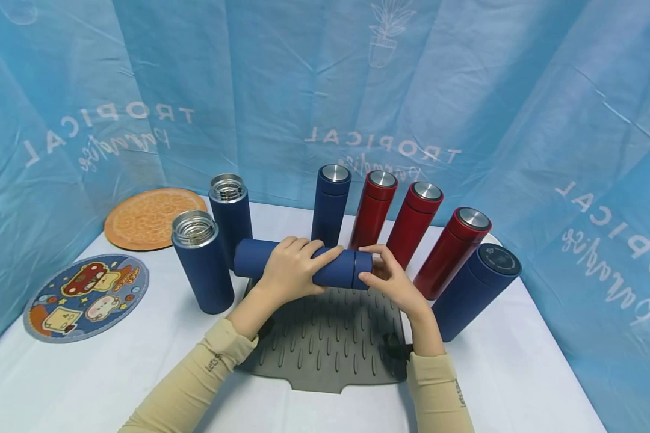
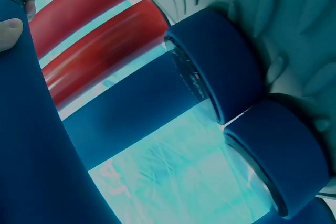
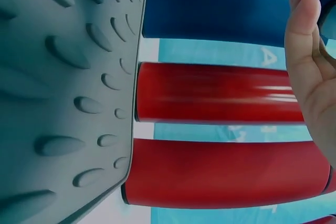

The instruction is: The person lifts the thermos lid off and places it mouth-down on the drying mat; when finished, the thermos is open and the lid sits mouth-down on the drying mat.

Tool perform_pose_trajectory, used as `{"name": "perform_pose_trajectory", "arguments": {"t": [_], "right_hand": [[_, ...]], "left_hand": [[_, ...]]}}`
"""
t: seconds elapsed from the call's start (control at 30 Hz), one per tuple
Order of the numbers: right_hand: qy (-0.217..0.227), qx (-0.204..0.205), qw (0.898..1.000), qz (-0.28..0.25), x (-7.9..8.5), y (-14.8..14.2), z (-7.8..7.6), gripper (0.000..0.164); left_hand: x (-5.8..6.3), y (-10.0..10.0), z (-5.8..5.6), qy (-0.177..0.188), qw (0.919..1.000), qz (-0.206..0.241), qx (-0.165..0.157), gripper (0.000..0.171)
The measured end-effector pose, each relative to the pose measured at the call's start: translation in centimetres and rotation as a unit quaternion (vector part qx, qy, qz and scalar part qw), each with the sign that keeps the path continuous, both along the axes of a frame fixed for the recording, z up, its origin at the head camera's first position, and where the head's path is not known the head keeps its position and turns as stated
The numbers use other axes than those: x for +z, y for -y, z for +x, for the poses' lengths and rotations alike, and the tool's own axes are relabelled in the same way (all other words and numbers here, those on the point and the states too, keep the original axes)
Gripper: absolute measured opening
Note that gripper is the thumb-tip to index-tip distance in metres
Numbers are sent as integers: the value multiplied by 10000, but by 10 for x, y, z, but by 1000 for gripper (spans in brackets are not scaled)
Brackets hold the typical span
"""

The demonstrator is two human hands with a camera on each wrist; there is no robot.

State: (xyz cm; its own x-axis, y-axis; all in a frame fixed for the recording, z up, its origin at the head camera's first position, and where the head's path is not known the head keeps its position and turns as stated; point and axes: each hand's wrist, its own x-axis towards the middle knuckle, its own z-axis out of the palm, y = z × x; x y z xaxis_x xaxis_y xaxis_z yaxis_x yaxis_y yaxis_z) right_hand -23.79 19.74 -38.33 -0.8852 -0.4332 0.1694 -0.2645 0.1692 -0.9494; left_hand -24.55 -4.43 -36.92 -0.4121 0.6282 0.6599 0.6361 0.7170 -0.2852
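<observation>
A dark blue thermos bottle (image 1: pixel 338 270) lies sideways in the air above a grey ridged mat (image 1: pixel 325 337). My left hand (image 1: pixel 292 264) grips its body from above. At the right end, my right hand (image 1: pixel 392 279) holds the bottle's cap (image 1: pixel 362 270) between thumb and fingers; a seam shows where cap and body meet. The left wrist view shows two loose blue caps, one cap (image 2: pixel 226 61) beside another cap (image 2: pixel 289 150), on the mat. Two uncapped blue bottles stand at left, the nearer bottle (image 1: pixel 203 270) and the farther bottle (image 1: pixel 233 210), with bare steel mouths.
Behind the mat stand a capped blue bottle (image 1: pixel 330 204) and three red bottles (image 1: pixel 414 225). Another blue bottle (image 1: pixel 473 294) stands at right. An orange round mat (image 1: pixel 151 219) and a cartoon-printed round mat (image 1: pixel 86 297) lie at left on the white table (image 1: pixel 168 361).
</observation>
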Motion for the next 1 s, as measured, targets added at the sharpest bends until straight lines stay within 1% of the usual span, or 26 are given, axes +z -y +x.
{"name": "perform_pose_trajectory", "arguments": {"t": [0.1, 0.2, 0.3, 0.37, 0.43, 0.5, 0.6, 0.7, 0.8, 1.0], "right_hand": [[-4, 92, 9999, -44, 1, -1, 0, 47], [49, 68, 10000, -3, 3, -1, 1, 48], [79, -93, 9997, 207, 5, 1, 3, 49], [97, -237, 9989, 397, 7, 3, 3, 46], [156, -346, 9982, 473, 9, 4, 4, 43], [292, -443, 9976, 435, 11, 4, 4, 45], [609, -572, 9960, 324, 13, 5, 5, 52], [881, -694, 9931, 333, 14, 5, 5, 51], [990, -666, 9924, 294, 15, 5, 6, 45], [981, -437, 9942, 22, 13, 4, 4, 38]], "left_hand": [[2, 0, 0, 41, 10000, -34, -18, 83], [3, 1, 1, 75, 9999, -67, 3, 83], [4, 2, 1, 85, 10000, -21, 26, 83], [4, 2, 1, 87, 10000, 42, 20, 82], [4, 2, 1, 92, 9999, 120, -24, 82], [5, 1, 0, 87, 9998, 152, -67, 82], [5, 0, 0, 75, 9998, 131, -95, 82], [5, -1, 0, 51, 10000, -2, -71, 82], [4, -1, 1, 70, 9999, -90, -57, 80], [3, -1, 2, 56, 9999, -139, -35, 79]]}}
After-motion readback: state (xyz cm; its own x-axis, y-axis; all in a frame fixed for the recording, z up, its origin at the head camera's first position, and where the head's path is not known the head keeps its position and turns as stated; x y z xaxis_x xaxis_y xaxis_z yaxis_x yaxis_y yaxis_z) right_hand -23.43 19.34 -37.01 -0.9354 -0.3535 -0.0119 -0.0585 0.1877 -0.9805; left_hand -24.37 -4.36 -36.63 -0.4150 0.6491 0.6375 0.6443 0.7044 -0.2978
